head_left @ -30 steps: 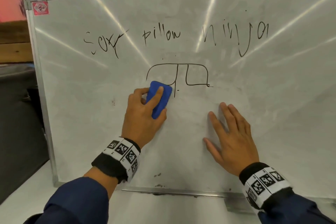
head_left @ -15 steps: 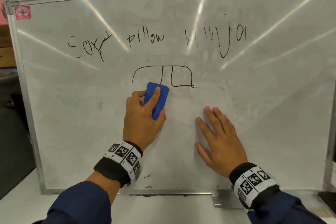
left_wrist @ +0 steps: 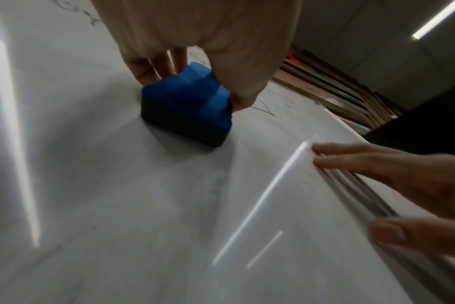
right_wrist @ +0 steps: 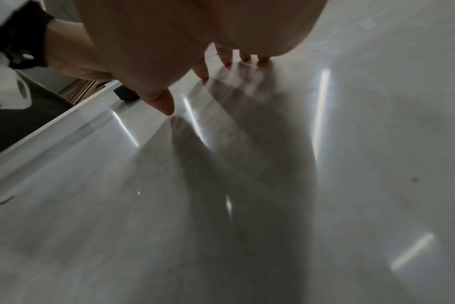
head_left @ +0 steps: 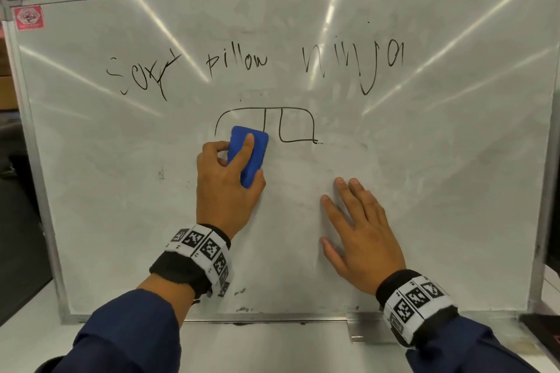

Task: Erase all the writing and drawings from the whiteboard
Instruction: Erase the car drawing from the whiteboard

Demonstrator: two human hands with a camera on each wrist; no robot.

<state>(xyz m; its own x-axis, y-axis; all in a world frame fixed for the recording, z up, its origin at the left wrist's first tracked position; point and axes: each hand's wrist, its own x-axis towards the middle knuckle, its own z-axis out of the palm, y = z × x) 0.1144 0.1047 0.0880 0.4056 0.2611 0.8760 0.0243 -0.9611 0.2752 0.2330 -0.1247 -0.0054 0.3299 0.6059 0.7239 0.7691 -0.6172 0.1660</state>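
A whiteboard stands upright before me, with black words "soft pillow ninja" across its upper part. Below them is a partly wiped outline drawing. My left hand grips a blue eraser and presses it on the drawing's lower left corner. The left wrist view shows the eraser flat on the board between thumb and fingers. My right hand lies flat on the board with straight fingers, to the right of and below the eraser. In the right wrist view, its fingertips touch the surface.
The board's metal frame stands on a white table. A red sticker marks its top left corner. Dark smudges sit near the bottom edge. A dark object lies at the lower right.
The eraser in my left hand has slid a little up into the drawing, wiping the short stroke below its middle. The view has shifted, so more of the board's right side shows.
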